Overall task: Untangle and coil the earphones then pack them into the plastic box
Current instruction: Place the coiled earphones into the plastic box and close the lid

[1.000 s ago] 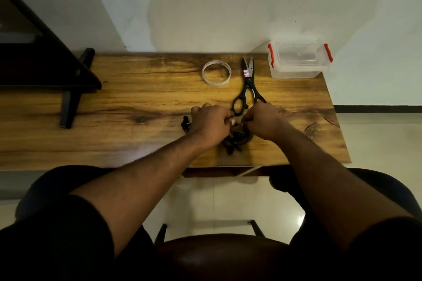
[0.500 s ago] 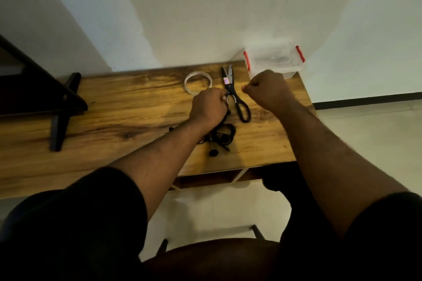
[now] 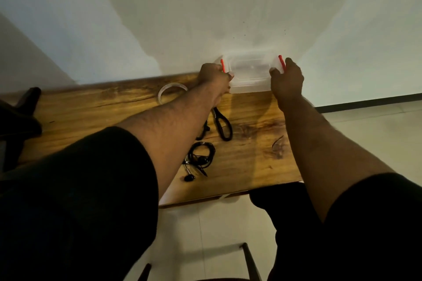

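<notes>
Two hands hold the plastic box at the back of the worktop.

The left hand [image 3: 214, 76] grips one end of the clear plastic box [image 3: 250, 75] by its red clip, and the right hand [image 3: 286, 80] grips the other end. The box sits at the far edge of the wooden worktop [image 3: 251, 143], by the wall. The black earphones [image 3: 201, 157] lie coiled near the front edge, well apart from the box. Black scissors [image 3: 222, 124] lie between them, and a tape roll [image 3: 171, 91] is to the left.
</notes>
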A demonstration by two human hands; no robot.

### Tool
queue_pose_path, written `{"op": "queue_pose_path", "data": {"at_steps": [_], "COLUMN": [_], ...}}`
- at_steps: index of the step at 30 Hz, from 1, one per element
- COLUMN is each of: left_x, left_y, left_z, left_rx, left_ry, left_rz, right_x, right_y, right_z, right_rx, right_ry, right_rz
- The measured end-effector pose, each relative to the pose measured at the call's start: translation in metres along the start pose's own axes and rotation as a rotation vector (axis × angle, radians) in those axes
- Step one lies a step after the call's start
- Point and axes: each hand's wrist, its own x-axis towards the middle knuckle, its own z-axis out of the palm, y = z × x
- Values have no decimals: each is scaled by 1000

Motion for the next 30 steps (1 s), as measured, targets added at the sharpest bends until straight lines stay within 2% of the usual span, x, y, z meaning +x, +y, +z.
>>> {"op": "queue_pose_path", "data": {"at_steps": [3,5,9,12,16,22,30], "left_x": [-3,-19,-76,-117,-140,-117,-89], "left_y": [0,0,-16,-36,-54,-74,-96], "left_z": [-25,-59,-151,-220,-268,-287,-293], "left_rx": [38,35,-70,-134,-120,-110,-13], "left_ry": [87,76,97,230,329,369,416], "left_rz": [35,94,121,85,42,-86,-158], "right_x": [-19,-37,-97,-150,-184,-190,-177], "right_y": [-19,-37,-77,-101,-109,-107,-95], "right_z": [3,4,18,41,69,107,133], "right_rx": [107,224,370,464,479,419,376], "right_ry": [109,86,-143,-356,-569,-663,-777], "right_rz": [83,85,57,53,124,208,251]}}
